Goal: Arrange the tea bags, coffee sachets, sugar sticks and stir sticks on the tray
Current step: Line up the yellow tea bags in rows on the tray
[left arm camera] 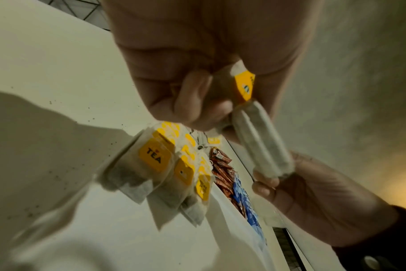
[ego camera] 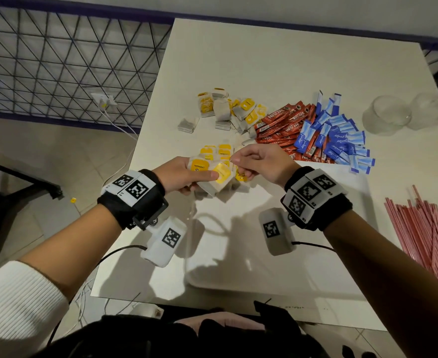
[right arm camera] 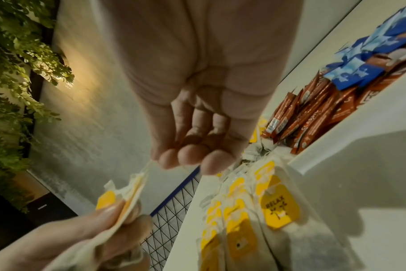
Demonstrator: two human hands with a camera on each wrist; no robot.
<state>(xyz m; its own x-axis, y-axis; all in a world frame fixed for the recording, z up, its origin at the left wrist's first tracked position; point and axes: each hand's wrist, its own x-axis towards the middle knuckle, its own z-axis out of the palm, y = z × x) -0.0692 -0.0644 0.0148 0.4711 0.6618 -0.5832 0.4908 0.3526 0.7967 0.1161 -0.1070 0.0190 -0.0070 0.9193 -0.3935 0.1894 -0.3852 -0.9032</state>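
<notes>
My left hand [ego camera: 207,178] grips a small stack of tea bags [ego camera: 219,180] with yellow tags, held above the far-left corner of the white tray [ego camera: 238,286]. My right hand [ego camera: 238,164] meets it with curled fingers and pinches the edge of the held tea bags [left arm camera: 260,143]. A row of tea bags [ego camera: 216,152] lies overlapped on the tray just beyond my hands; they show up close as tea bags [right arm camera: 278,209]. Loose tea bags [ego camera: 225,109], red coffee sachets [ego camera: 282,125] and blue sugar sticks [ego camera: 339,135] are piled on the table behind the tray. Red stir sticks [ego camera: 424,233] lie to the right.
Two clear glass jars [ego camera: 386,115] stand at the table's back right. A wire-mesh fence [ego camera: 57,60] runs along the left, with a cable [ego camera: 114,120] hanging from a socket. The table's left edge [ego camera: 125,202] is close to my left wrist.
</notes>
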